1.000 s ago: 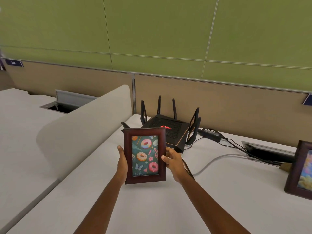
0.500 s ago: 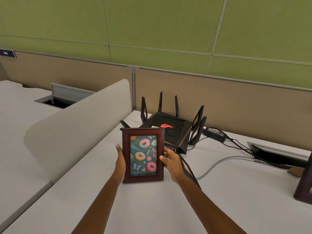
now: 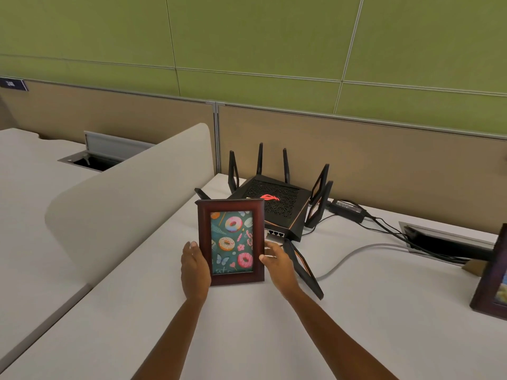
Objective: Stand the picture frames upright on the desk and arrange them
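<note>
A dark red wooden picture frame (image 3: 231,242) with a doughnut print stands upright, its bottom edge on the white desk (image 3: 247,338), just in front of a black router. My left hand (image 3: 194,270) holds its left edge, fingers behind it. On the right edge, my right hand (image 3: 277,263) grips with the thumb on the front. A second dark frame (image 3: 491,281) stands upright at the right border of the view, partly cut off.
The black router (image 3: 277,207) with upright antennas sits directly behind the frame; one antenna (image 3: 303,267) lies beside my right wrist. Cables (image 3: 356,253) run right to an open cable hatch (image 3: 450,239). A beige curved divider (image 3: 123,204) bounds the desk on the left.
The doughnut frame came down from the air and now rests on the desk, slightly nearer me. Both hands stayed on its sides. The view shifted, bringing the second frame back in.
</note>
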